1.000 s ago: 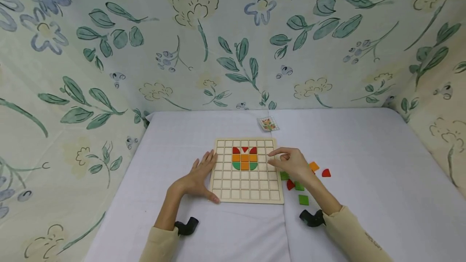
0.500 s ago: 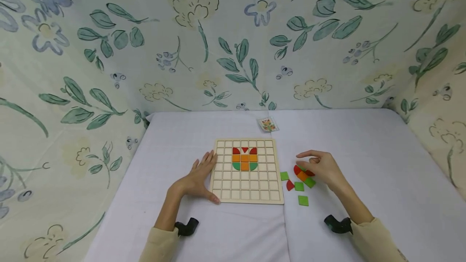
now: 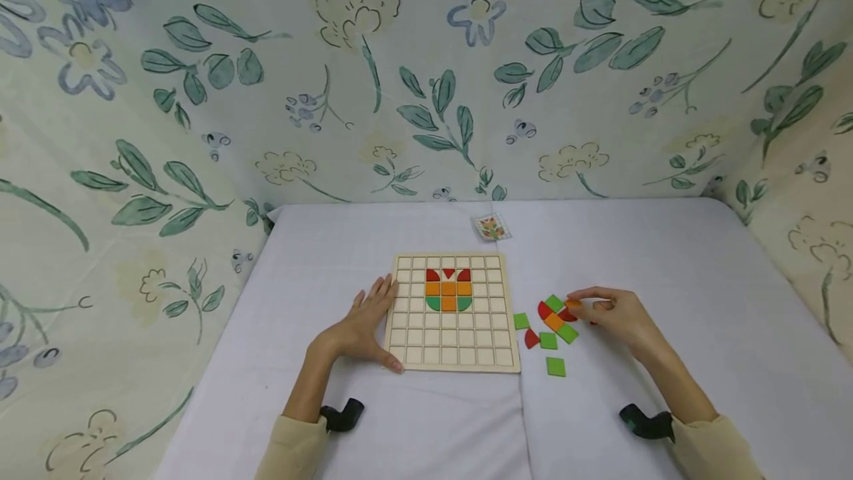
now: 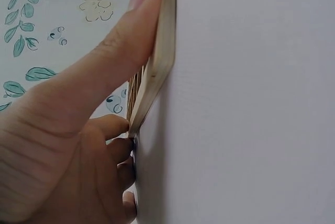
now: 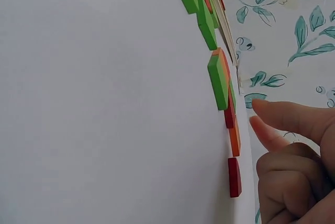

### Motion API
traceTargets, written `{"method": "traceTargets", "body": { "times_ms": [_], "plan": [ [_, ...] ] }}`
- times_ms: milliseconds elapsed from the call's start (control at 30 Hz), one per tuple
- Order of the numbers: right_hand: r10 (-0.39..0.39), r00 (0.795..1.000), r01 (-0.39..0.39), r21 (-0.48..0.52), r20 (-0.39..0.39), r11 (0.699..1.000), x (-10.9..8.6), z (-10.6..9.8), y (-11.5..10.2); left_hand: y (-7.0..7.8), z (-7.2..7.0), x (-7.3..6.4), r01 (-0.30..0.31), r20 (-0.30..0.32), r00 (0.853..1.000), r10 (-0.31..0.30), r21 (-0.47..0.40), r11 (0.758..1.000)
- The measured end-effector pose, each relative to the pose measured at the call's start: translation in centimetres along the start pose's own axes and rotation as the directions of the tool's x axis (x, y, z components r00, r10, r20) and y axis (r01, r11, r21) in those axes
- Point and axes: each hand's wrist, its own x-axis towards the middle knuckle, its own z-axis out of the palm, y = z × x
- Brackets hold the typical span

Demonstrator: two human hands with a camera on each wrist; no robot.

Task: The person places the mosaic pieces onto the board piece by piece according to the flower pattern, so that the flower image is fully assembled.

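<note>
A wooden grid board (image 3: pixel 448 338) lies on the white cloth, with red, orange and green tiles forming a tulip-like shape in its upper middle. My left hand (image 3: pixel 363 326) rests along its left side, fingers spread and thumb at the lower left corner; the left wrist view shows the thumb (image 4: pixel 125 41) against the board's edge. Right of the loose tiles, my right hand (image 3: pixel 623 321) hovers low, thumb and index finger extended with a small gap. Beneath these fingertips, the right wrist view shows an orange tile (image 5: pixel 234 136) on the cloth, apart from them.
Loose green squares (image 3: pixel 556 367), a red quarter-round tile (image 3: pixel 531 338) and an orange square (image 3: pixel 554 322) lie right of the board, some overlapping. A small pattern card (image 3: pixel 490 227) lies behind it. Floral fabric (image 3: pixel 360 95) rises behind the table.
My right hand has moved right from beside the board, past the loose tiles, to the pile's right side. My left hand and the board have stayed put.
</note>
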Motion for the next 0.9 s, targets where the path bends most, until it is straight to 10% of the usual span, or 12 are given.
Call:
{"method": "traceTargets", "body": {
  "times_ms": [900],
  "plan": [
    [0.077, 0.993, -0.074, -0.040, 0.092, 0.996, 2.5, 1.6, -0.8, -0.1, -0.1, 0.1, -0.002, 0.005, 1.000, 0.002, 0.000, 1.000]
  ]
}}
